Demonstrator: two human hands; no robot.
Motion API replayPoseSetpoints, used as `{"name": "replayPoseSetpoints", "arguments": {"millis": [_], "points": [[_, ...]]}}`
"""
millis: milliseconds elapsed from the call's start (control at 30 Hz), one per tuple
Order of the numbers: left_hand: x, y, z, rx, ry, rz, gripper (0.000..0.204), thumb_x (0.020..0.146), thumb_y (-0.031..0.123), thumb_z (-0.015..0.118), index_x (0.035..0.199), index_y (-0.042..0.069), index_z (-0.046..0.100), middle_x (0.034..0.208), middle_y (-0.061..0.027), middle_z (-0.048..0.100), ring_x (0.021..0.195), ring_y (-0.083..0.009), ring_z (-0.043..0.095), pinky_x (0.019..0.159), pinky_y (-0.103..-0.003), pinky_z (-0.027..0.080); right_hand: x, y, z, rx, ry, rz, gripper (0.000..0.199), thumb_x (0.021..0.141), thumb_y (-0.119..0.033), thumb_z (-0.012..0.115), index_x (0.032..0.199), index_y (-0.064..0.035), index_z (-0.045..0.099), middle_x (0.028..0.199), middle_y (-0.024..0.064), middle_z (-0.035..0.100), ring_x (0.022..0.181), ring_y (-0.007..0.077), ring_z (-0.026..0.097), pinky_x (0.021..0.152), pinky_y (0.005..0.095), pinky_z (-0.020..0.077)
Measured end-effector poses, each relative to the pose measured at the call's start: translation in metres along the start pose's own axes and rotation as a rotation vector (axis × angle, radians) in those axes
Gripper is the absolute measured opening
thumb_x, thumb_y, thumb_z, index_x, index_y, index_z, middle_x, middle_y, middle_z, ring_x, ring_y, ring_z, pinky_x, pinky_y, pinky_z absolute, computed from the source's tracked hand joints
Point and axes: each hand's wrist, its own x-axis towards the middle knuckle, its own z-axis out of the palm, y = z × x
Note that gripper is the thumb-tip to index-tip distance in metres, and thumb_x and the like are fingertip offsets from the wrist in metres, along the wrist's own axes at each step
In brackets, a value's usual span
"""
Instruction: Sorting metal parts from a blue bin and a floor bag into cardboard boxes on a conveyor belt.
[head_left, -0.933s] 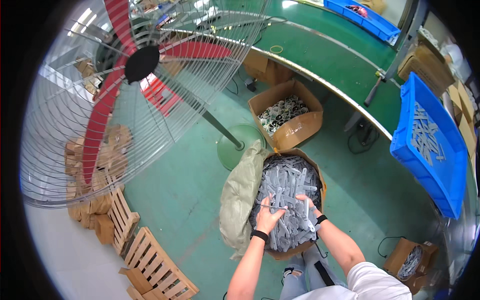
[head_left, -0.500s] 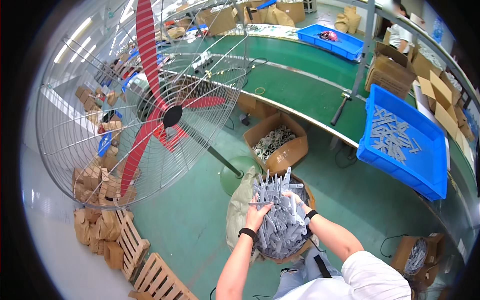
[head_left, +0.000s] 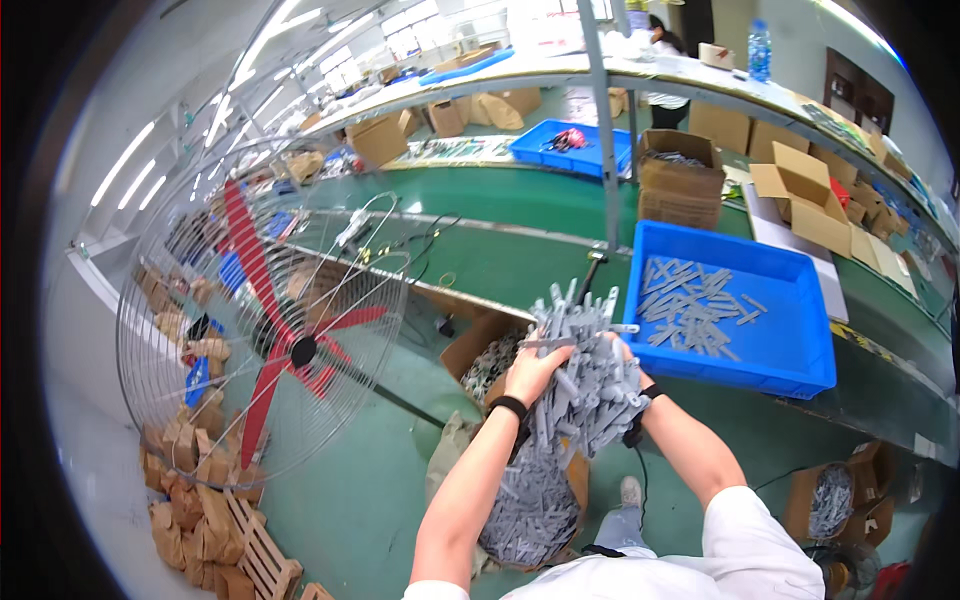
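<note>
Both hands clasp a big bundle of grey plastic strips, raised to about the height of the green bench. My left hand grips the bundle's left side; my right hand wraps its right side and is mostly hidden by the strips. Below the bundle, on the floor, stands a cardboard box of the same grey strips. Just to the right of the bundle, a blue plastic bin on the bench holds several loose grey strips.
A large standing fan with red blades stands at the left. A second open box of parts sits under the bench edge. Wooden pallets and cardboard scraps lie lower left. More boxes crowd the bench behind.
Both hands have lifted the bundle of strips out of the floor box up to bench height, next to the blue bin. The view has tilted up toward the bench.
</note>
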Motion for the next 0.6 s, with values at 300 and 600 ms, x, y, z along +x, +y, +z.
{"name": "replayPoseSetpoints", "arguments": {"millis": [300, 600], "points": [[0.176, 0.141, 0.18, 0.023, -0.246, 0.056, 0.08, 0.063, 0.053, 0.062, 0.124, 0.003, 0.043, 0.118, -0.018, 0.05, 0.109, -0.0257, 0.048, 0.091, -0.029, 0.036, -0.094, -0.222, -0.051, 0.034, 0.152, -0.359, 0.044, 0.086, -0.038, 0.04, 0.11, -0.0029, 0.052, 0.105, 0.0132, 0.058, 0.095, 0.0263, 0.056, 0.087, 0.0386, 0.0444], [0.246, 0.097, 0.333, 0.134, -0.506, 0.101, 0.094, 0.066, 0.059, 0.057, 0.135, 0.006, 0.024, 0.138, -0.0224, 0.022, 0.126, -0.0358, 0.025, 0.102, -0.039, 0.025, -0.12, -0.317, -0.217, -0.16, 0.611, -0.398, 0.038, 0.08, -0.033, 0.056, 0.109, -0.0089, 0.053, 0.11, 0.0068, 0.055, 0.099, 0.0217, 0.052, 0.08, 0.0346, 0.0448]]}}
